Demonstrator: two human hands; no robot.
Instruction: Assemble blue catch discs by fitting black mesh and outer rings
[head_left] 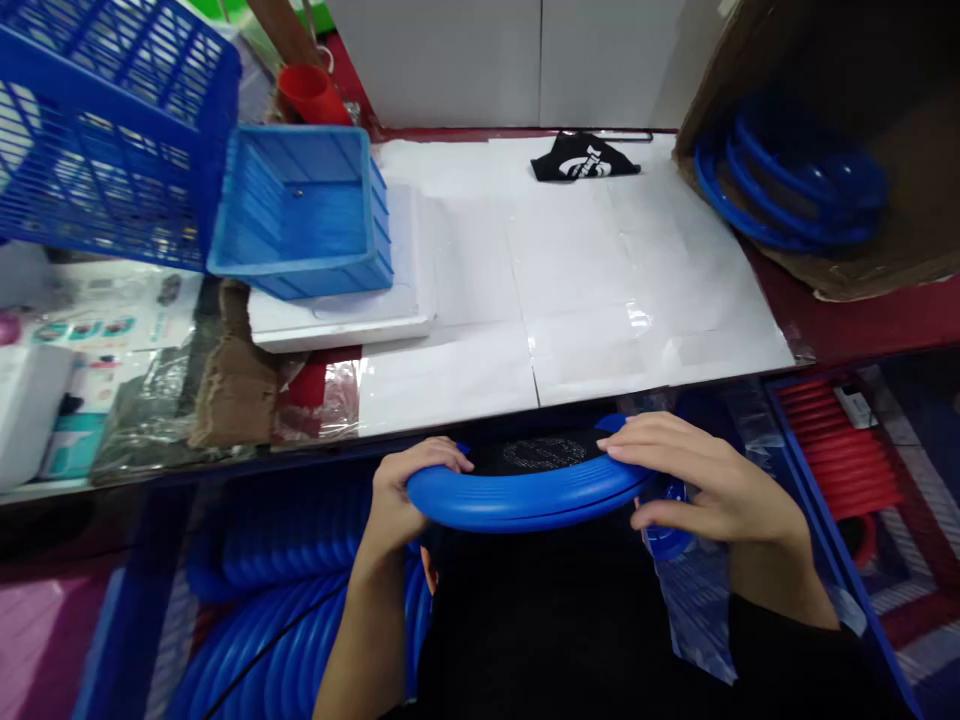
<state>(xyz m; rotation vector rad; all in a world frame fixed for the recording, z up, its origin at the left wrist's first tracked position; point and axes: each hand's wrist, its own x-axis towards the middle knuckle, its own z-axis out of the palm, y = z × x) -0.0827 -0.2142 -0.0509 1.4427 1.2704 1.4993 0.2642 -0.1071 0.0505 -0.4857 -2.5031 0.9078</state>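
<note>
before the white-topped table (480,260), the left hand (397,485) and right hand (701,470) both grasp 1 curved blue ring (525,502).

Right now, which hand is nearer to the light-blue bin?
Left. In view, the left hand is below and slightly right of the bin; the right hand, much farther right.

Workshop, paper-covered bench (480,260), stacked blue rings (300,640), plastic bin (300,270), cardboard box (911,250)

Toward five o'clock, pale print (544,453) beside the blue ring (517,502) is too fine to read. At two, blue loops (825,195) blur inside a cardboard box (892,265) — cropped, like the blue basket (105,100) at ten.
</note>
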